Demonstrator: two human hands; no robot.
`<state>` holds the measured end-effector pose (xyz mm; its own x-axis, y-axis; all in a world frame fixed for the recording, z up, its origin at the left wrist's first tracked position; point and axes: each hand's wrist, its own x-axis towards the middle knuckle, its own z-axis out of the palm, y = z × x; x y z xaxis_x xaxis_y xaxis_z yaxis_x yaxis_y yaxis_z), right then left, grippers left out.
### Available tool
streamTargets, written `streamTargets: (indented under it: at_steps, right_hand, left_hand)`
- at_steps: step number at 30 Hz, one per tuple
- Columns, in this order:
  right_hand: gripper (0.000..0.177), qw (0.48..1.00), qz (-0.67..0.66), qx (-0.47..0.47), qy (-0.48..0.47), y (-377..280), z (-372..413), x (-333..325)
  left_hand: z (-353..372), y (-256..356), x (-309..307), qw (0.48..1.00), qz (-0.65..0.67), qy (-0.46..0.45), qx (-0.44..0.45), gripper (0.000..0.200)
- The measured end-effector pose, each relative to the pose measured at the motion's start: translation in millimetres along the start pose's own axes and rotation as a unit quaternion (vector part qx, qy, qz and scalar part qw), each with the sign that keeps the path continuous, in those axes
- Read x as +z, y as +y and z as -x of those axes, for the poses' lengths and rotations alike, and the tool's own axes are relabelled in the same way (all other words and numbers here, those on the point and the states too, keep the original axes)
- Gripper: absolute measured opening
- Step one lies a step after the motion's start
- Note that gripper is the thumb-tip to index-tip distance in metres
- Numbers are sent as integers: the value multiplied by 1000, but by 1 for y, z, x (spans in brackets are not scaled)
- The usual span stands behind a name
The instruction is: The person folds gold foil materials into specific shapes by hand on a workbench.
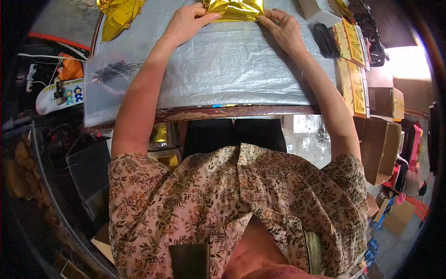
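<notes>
A shiny gold foil packet (234,10) lies at the top of the view on the silvery table cover (232,69), its far part cut off by the frame edge. My left hand (186,22) grips its left side, thumb laid over the near-left corner and the other fingers curled. At the near-right corner, my right hand (284,29) pinches the foil between thumb and fingers. Both arms reach straight forward across the table.
More gold foil (118,18) lies at the table's far left, above a clear plastic sheet (109,86). On the right are a black case (326,41), a white box (320,10) and yellow printed boxes (355,88). Cardboard boxes (381,149) stand beyond the table's right side.
</notes>
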<state>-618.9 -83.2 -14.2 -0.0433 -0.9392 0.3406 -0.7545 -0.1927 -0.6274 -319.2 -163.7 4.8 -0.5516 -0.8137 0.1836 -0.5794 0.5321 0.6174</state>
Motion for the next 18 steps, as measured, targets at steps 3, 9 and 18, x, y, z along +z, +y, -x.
streamTargets:
  at_steps: [3,9,18]
  right_hand:
    - [33,997,39,-32,49,0,1,5]
    - [28,998,2,42,40,-17,-1,5]
    - [28,992,73,70,73,2,-20,29]
  left_hand:
    - [5,2,1,996,85,12,7,42]
    - [5,-12,7,996,54,63,23,38]
    - [4,-20,11,994,56,69,56,35]
